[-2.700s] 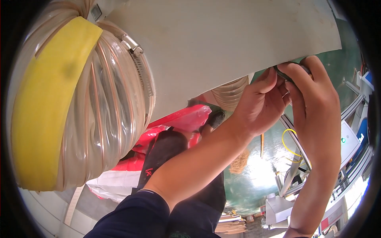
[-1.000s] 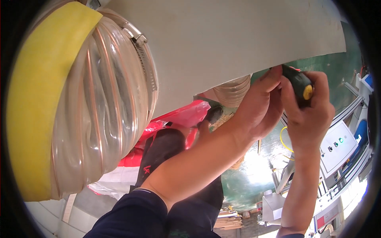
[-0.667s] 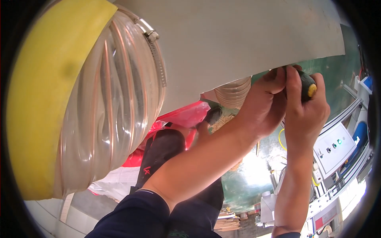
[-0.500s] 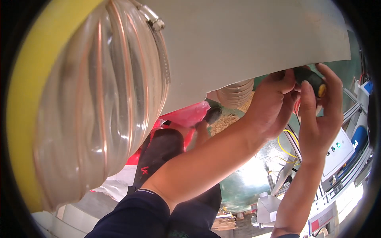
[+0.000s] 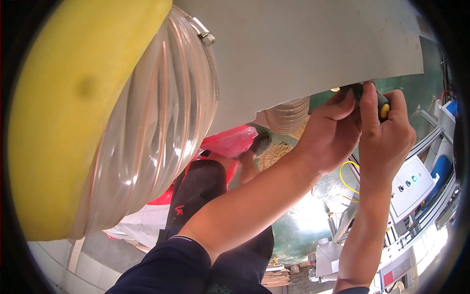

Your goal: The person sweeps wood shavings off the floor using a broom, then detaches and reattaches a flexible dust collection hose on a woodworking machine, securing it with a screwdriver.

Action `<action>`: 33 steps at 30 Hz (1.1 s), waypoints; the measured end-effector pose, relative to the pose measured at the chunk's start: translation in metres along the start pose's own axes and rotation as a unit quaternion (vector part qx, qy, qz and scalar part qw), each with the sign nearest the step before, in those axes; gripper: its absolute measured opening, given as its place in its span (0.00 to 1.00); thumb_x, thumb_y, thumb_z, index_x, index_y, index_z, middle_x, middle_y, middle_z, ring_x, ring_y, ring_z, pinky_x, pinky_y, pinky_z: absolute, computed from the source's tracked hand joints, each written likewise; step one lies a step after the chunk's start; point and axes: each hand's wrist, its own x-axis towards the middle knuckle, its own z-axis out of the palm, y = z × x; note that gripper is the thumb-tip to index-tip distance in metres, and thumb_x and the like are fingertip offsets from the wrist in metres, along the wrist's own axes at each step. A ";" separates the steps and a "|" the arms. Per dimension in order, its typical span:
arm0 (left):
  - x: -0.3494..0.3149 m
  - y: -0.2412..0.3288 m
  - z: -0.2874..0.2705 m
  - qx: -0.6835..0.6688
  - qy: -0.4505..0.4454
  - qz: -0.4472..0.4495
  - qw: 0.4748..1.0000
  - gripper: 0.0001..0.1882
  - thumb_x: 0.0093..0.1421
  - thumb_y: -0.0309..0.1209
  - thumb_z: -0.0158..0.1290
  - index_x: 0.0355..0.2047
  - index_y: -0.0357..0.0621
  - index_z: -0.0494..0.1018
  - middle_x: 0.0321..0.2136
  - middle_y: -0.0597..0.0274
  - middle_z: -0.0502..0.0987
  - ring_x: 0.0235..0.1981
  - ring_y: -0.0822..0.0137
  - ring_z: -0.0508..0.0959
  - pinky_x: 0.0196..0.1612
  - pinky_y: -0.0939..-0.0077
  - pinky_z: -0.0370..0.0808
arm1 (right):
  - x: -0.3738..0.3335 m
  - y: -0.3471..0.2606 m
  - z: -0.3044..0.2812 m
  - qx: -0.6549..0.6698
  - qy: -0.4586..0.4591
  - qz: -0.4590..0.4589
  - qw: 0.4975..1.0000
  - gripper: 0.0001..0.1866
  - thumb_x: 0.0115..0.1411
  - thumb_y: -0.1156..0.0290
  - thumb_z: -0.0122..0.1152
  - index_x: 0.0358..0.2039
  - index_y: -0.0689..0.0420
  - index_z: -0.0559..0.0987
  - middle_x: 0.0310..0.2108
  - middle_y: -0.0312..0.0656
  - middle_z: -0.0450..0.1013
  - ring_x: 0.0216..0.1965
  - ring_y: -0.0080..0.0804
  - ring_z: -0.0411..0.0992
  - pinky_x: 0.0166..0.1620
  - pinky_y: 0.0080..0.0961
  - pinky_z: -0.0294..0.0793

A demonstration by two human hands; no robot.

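Beneath the lower edge of a large grey panel (image 5: 313, 54), my two hands meet at the right. My right hand (image 5: 389, 130) is closed round a dark green, rounded tool (image 5: 381, 100) with a yellow end; its exact kind does not show. Close against it, my left hand (image 5: 333, 130) is bent, thumb and fingers closed at the tool's far end. The fingers and the panel edge hide that end and whatever it touches.
At the left, a clear ribbed hose (image 5: 161, 122) with copper-coloured wire is clamped by a metal hose clamp (image 5: 207, 38), beside a broad yellow rounded part (image 5: 73, 108). Another ribbed hose (image 5: 288, 116) hangs behind. A control box (image 5: 412, 186) stands at the right.
My right hand has turned and closed more tightly round the tool, its fingers now folded over. Both hands sit slightly further left. The yellow part fills more of the view.
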 end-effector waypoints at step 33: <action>-0.003 -0.008 -0.002 0.111 0.139 -0.012 0.984 0.13 0.69 0.43 0.42 0.41 0.50 0.70 0.35 0.70 0.73 0.40 0.74 0.72 0.43 0.74 0.68 | -0.005 0.009 0.012 0.034 -0.005 -0.002 0.999 0.15 0.57 0.61 0.63 0.28 0.61 0.72 0.16 0.47 0.69 0.17 0.41 0.69 0.27 0.31 0.69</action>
